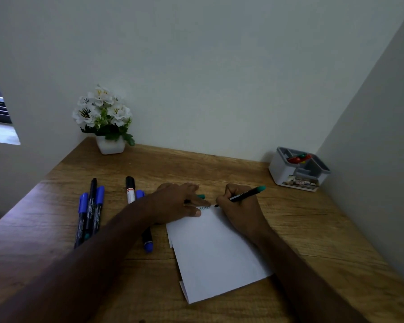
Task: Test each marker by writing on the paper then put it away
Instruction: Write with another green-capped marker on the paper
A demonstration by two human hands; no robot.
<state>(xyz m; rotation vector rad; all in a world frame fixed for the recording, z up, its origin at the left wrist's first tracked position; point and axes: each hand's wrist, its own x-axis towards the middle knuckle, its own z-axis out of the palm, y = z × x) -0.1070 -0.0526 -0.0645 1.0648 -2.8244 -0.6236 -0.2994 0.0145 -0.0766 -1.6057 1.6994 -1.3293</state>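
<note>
White paper [216, 250] lies on the wooden desk [219, 169], with small green letters at its top edge. My right hand [239, 206] grips a black marker with a green end [247, 194], its tip at the paper's top right corner. My left hand [177, 201] presses flat on the paper's top left corner. A green cap [201, 196] peeks out behind my left fingers. Several capped markers [90, 213] lie at the left, blue and black. A thick black-capped marker [130, 188] and a blue marker [147, 241] lie partly under my left forearm.
A grey and white organizer [298, 169] stands at the back right corner with red and green markers inside. A white pot of white flowers [105, 120] sits at the back left. Walls close the desk at back and right.
</note>
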